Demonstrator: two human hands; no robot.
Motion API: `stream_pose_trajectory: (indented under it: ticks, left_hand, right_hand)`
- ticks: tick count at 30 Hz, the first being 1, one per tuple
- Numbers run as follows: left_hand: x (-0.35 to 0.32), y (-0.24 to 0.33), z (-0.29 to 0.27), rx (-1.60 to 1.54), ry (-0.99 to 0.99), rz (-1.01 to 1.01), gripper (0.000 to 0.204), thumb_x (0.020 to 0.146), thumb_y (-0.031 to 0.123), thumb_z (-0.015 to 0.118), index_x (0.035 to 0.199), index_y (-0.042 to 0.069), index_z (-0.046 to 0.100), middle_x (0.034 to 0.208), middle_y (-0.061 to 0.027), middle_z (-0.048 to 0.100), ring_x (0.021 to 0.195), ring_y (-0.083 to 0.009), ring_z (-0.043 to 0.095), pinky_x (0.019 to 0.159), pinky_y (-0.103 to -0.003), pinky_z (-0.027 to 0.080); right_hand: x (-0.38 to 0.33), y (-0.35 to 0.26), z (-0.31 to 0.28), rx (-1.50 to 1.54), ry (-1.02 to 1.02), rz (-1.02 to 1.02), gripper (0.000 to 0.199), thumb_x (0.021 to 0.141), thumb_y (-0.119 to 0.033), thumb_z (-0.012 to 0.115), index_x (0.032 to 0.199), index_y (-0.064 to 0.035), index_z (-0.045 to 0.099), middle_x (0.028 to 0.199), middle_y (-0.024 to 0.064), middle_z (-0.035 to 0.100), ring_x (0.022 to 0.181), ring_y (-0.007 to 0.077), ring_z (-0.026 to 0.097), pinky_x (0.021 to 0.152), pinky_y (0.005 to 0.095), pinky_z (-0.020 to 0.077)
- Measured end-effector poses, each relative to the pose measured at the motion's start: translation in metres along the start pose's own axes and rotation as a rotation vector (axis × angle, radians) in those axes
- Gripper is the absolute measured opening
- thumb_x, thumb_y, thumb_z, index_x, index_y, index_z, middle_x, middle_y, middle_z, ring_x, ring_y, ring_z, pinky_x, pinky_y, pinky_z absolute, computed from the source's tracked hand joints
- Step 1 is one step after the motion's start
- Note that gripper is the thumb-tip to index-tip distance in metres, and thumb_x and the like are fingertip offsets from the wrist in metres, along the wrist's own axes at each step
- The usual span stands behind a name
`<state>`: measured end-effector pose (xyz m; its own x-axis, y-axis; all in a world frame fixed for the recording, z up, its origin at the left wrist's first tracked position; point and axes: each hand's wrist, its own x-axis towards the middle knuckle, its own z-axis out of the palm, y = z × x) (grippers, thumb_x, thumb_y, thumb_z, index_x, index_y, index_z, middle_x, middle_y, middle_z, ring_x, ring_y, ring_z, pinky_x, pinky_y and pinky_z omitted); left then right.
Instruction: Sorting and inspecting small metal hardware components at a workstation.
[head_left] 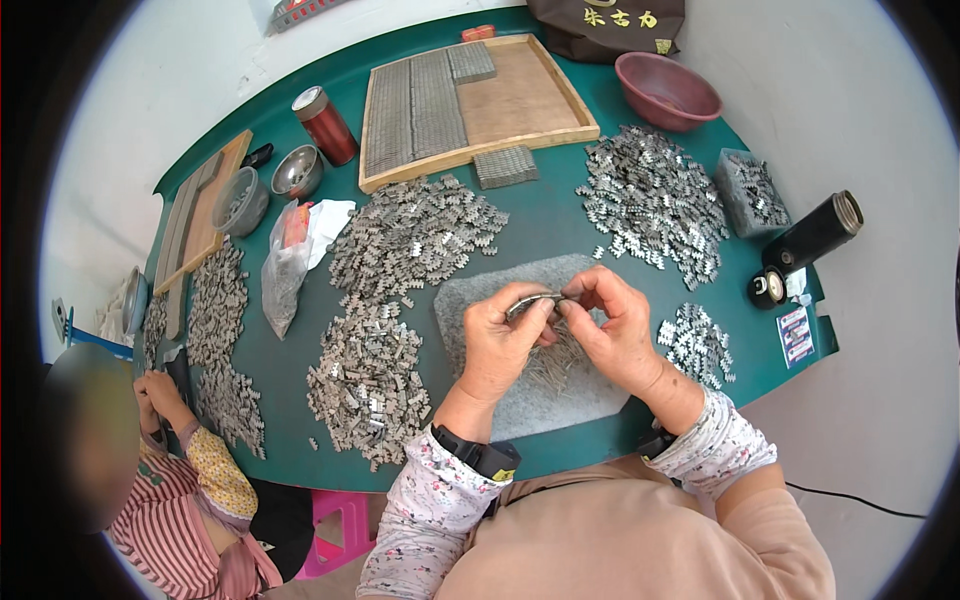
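Observation:
My left hand (500, 345) and my right hand (615, 325) meet over a grey felt pad (480, 300) on the green table (545, 225). Together they pinch a short stack of small grey toothed metal pieces (533, 303) between thumbs and fingers. More of these pieces lie loose on the pad under my hands (555, 365). A large heap of the same pieces (415, 235) spreads to the left of the pad, with another heap (365, 385) below it.
A wooden tray (520, 95) with neat rows of pieces sits at the back, a pink bowl (665, 90) beside it. Further heaps (655, 205) lie right, near a black flask (815, 235). A plastic bag (285, 265) lies left. Another person (165, 395) works at the left end.

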<state>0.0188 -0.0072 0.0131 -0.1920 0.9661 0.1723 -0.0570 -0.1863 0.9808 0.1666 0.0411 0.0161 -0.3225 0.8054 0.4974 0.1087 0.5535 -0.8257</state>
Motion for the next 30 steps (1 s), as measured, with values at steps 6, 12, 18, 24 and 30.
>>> stream_pose_trajectory:
  ticks: [6, 12, 18, 24, 30]
  left_hand:
    - [0.002, 0.0, -0.002, -0.104, -0.048, -0.082, 0.011, 0.088, 0.004, 0.061, 0.095, -0.003, 0.066, 0.075, -0.0074, 0.066, 0.06, -0.011, 0.062, 0.053, -0.024, 0.051]
    - [0.008, -0.003, -0.013, -0.288, 0.021, -0.173, 0.012, 0.09, 0.008, 0.059, 0.095, -0.002, 0.063, 0.076, -0.0107, 0.066, 0.058, -0.0146, 0.062, 0.05, -0.025, 0.05]
    - [0.014, -0.005, -0.017, -0.275, 0.119, -0.318, 0.012, 0.09, 0.008, 0.059, 0.096, -0.001, 0.061, 0.077, -0.0145, 0.066, 0.057, -0.0172, 0.064, 0.048, -0.026, 0.052]
    - [0.014, -0.012, -0.019, -0.245, 0.099, -0.353, 0.011, 0.089, 0.008, 0.059, 0.095, -0.002, 0.06, 0.076, -0.0135, 0.066, 0.056, -0.0154, 0.063, 0.048, -0.025, 0.051]
    - [0.012, -0.013, -0.017, -0.199, 0.046, -0.343, 0.011, 0.089, 0.008, 0.059, 0.094, -0.002, 0.06, 0.076, -0.0117, 0.066, 0.056, -0.0142, 0.062, 0.049, -0.024, 0.05]
  right_hand:
    - [-0.001, 0.0, -0.006, 0.078, -0.03, 0.16, 0.011, 0.079, 0.0, 0.065, 0.09, 0.0008, 0.061, 0.078, 0.0058, 0.062, 0.067, 0.0105, 0.059, 0.059, 0.0252, 0.0474]
    - [0.03, 0.0, -0.051, -0.385, -0.288, 0.176, 0.013, 0.076, -0.004, 0.068, 0.088, -0.0023, 0.068, 0.081, 0.0106, 0.063, 0.07, 0.0236, 0.063, 0.063, 0.0336, 0.0505]
    - [0.013, 0.01, -0.036, -0.636, -0.361, 0.028, 0.005, 0.074, -0.006, 0.067, 0.079, -0.0054, 0.067, 0.081, 0.0104, 0.06, 0.08, 0.0321, 0.061, 0.068, 0.0416, 0.0495]
    - [0.016, 0.017, -0.027, -0.696, -0.451, -0.118, 0.007, 0.072, -0.003, 0.062, 0.078, -0.0048, 0.064, 0.08, 0.0105, 0.058, 0.083, 0.0306, 0.06, 0.07, 0.0394, 0.0501]
    - [0.019, 0.018, -0.025, -0.769, -0.572, -0.321, 0.01, 0.07, -0.003, 0.057, 0.079, -0.0033, 0.059, 0.082, 0.0106, 0.056, 0.085, 0.0297, 0.057, 0.073, 0.0381, 0.0496]
